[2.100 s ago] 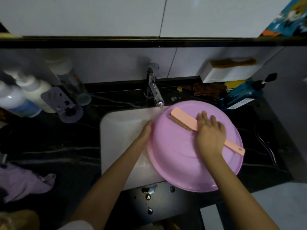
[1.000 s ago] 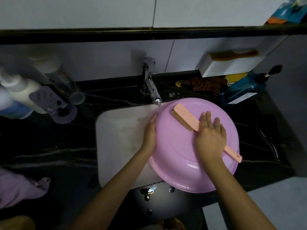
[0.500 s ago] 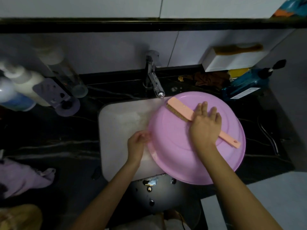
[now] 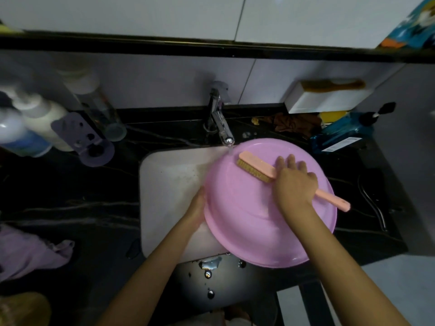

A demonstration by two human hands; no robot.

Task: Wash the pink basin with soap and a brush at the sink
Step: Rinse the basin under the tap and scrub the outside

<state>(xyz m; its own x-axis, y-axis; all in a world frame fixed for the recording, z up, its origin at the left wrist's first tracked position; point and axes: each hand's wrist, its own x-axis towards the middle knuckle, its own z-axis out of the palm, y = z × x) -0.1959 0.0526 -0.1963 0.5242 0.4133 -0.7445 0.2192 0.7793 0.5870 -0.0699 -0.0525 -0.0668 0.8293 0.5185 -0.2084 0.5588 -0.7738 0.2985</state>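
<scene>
- The pink basin (image 4: 247, 220) lies tilted over the right half of the sink (image 4: 169, 184). Its right side rides out over the dark counter (image 4: 70, 196) and its near rim hangs past the counter's front edge. I cannot tell whether the inside or the underside faces up.
- The brush (image 4: 256, 169) lies on the basin's far part. Its long axis runs on a slant, with the bristle head far-left by the tap (image 4: 220, 123) and the handle end near-right, poking out past the basin's right rim.
- The right hand (image 4: 294, 184) sits over the middle of the brush, its fingers laid across the handle and reaching beyond it. The thumb is hidden, but it looks like a clamping hold with the bristles pressed down.
- The left hand (image 4: 196, 208) clasps the basin's left rim over the sink, its fingers out of sight under the edge. It is the steadying hand; the right one is on the tool.
- A thin stream of water (image 4: 229, 149) falls at the basin's far-left rim, just beside the bristle head.
- To my eye, the next stroke has the most open room toward the person, down across the bare pink surface.
- Far-left is tight, because the spout hangs right over the brush head. Just beyond the far-right rim stands a blue bottle (image 4: 341, 134), and a wide swing of the handle could knock it.
- The basin overhangs on two sides, so a hard push toward the near rim could tip it unless the left hand holds firm.
</scene>
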